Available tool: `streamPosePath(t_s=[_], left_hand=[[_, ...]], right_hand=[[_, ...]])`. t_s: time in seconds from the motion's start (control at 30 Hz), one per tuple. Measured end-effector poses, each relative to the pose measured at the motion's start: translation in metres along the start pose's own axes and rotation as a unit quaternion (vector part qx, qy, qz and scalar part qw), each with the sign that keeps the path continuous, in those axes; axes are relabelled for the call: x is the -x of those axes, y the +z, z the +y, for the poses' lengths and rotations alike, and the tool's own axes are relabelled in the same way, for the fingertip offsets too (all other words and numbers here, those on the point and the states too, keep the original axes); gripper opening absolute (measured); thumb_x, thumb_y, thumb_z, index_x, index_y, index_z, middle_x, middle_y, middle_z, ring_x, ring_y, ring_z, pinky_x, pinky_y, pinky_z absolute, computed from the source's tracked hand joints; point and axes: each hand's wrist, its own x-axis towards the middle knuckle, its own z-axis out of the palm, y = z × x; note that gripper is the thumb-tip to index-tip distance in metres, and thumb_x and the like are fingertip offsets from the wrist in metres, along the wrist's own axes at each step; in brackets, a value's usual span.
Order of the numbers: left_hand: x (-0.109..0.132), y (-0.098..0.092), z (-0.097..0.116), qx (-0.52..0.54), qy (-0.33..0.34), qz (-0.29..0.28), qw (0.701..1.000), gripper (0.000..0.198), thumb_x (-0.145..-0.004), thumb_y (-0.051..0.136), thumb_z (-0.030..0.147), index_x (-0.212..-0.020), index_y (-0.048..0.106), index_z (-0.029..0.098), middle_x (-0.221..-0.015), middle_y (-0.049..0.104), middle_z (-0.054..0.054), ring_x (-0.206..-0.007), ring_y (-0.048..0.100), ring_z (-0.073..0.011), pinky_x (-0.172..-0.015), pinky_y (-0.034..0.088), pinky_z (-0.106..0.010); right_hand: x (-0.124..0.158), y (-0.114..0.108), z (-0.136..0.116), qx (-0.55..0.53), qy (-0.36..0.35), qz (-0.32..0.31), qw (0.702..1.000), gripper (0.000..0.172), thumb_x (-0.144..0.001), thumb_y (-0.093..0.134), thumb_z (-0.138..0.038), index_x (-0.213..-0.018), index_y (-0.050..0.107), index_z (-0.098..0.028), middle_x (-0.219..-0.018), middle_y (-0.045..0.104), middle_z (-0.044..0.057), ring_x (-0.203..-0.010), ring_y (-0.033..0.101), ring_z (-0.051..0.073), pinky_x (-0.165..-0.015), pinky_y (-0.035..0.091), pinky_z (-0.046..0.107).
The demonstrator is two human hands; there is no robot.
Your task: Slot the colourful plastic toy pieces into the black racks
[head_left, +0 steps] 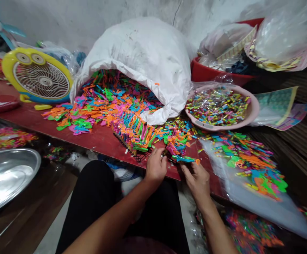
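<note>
My left hand (156,165) is closed at the front edge of the red table (100,144), its fingertips pressed together by a dark wire rack (140,155); what they pinch is too small to make out. Just to the right, my right hand (197,176) has its thumb and fingers around the orange end of a blue and green plastic piece (183,159). Colourful pieces stand in a dense row (140,130) in the rack behind my left hand. Beyond my hands lies a small heap of orange, blue and pink pieces (179,141).
A large white sack (148,49) spills colourful pieces onto the table. Right of it stands a pink basin (253,113) of small tubes. More pieces lie on clear plastic bags (238,187) at the right. A yellow fan (7,70) and a metal bowl (35,158) are at the left.
</note>
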Motion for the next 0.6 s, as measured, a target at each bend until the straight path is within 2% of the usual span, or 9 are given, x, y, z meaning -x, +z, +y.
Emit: streamPosePath(t_s=[0.1, 0.17, 0.23, 0.3, 0.4, 0.47, 0.6], left_hand=[[0.003, -0.001, 0.003, -0.007, 0.001, 0.012, 1.000, 0.033, -0.086, 0.054, 0.012, -0.119, 0.058, 0.016, -0.109, 0.064, -0.011, -0.101, 0.063, -0.0227, -0.086, 0.052, -0.036], [0.009, -0.004, 0.009, -0.014, 0.017, 0.048, 0.999, 0.038, -0.087, 0.054, 0.013, -0.125, 0.054, 0.017, -0.113, 0.063, -0.011, -0.104, 0.062, -0.0230, -0.085, 0.051, -0.035], [0.016, -0.007, 0.020, -0.026, 0.063, 0.104, 0.992, 0.037, -0.090, 0.051, 0.013, -0.127, 0.053, 0.019, -0.114, 0.062, -0.011, -0.107, 0.061, -0.0224, -0.087, 0.050, -0.035], [0.020, -0.012, 0.034, -0.052, 0.138, 0.127, 0.981, 0.034, -0.092, 0.051, 0.015, -0.125, 0.056, 0.021, -0.112, 0.063, -0.010, -0.106, 0.060, -0.0213, -0.089, 0.048, -0.035], [0.015, -0.017, 0.054, -0.124, 0.227, 0.080, 0.963, 0.031, -0.092, 0.060, 0.028, -0.123, 0.062, 0.024, -0.107, 0.065, -0.008, -0.097, 0.060, -0.0215, -0.084, 0.045, -0.036], [0.007, -0.019, 0.061, -0.165, 0.236, 0.052, 0.956, 0.028, -0.091, 0.063, 0.035, -0.117, 0.066, 0.025, -0.100, 0.065, -0.007, -0.092, 0.060, -0.0219, -0.078, 0.042, -0.036], [-0.007, -0.020, 0.066, -0.166, 0.227, 0.052, 0.958, 0.018, -0.093, 0.061, 0.033, -0.106, 0.070, 0.024, -0.092, 0.065, -0.006, -0.089, 0.059, -0.0209, -0.076, 0.039, -0.035]], right_hand=[[-0.003, -0.001, -0.006, 0.016, -0.007, -0.008, 1.000, 0.018, -0.095, 0.054, -0.034, -0.088, 0.064, -0.020, -0.076, 0.064, 0.004, -0.069, 0.060, 0.018, -0.066, 0.045, 0.030], [-0.005, -0.002, -0.009, 0.035, -0.010, -0.008, 0.999, 0.020, -0.096, 0.053, -0.034, -0.086, 0.063, -0.020, -0.075, 0.064, 0.004, -0.067, 0.059, 0.018, -0.066, 0.044, 0.030], [-0.006, -0.003, -0.011, 0.048, -0.020, -0.013, 0.999, 0.023, -0.097, 0.051, -0.034, -0.084, 0.062, -0.020, -0.072, 0.063, 0.004, -0.066, 0.059, 0.018, -0.066, 0.043, 0.030], [-0.009, -0.004, -0.011, 0.064, -0.031, -0.025, 0.997, 0.026, -0.098, 0.047, -0.033, -0.081, 0.061, -0.019, -0.071, 0.062, 0.004, -0.065, 0.058, 0.018, -0.063, 0.041, 0.030], [-0.013, -0.006, -0.012, 0.096, -0.042, -0.049, 0.993, 0.030, -0.099, 0.041, -0.031, -0.077, 0.059, -0.020, -0.069, 0.062, 0.005, -0.061, 0.055, 0.018, -0.058, 0.036, 0.029], [-0.015, -0.006, -0.012, 0.116, -0.040, -0.059, 0.991, 0.031, -0.099, 0.040, -0.030, -0.077, 0.058, -0.020, -0.069, 0.062, 0.006, -0.060, 0.054, 0.018, -0.057, 0.034, 0.029], [-0.016, -0.004, -0.015, 0.137, -0.013, -0.048, 0.989, 0.029, -0.100, 0.042, -0.032, -0.080, 0.059, -0.019, -0.072, 0.064, 0.005, -0.064, 0.058, 0.018, -0.060, 0.034, 0.029]])
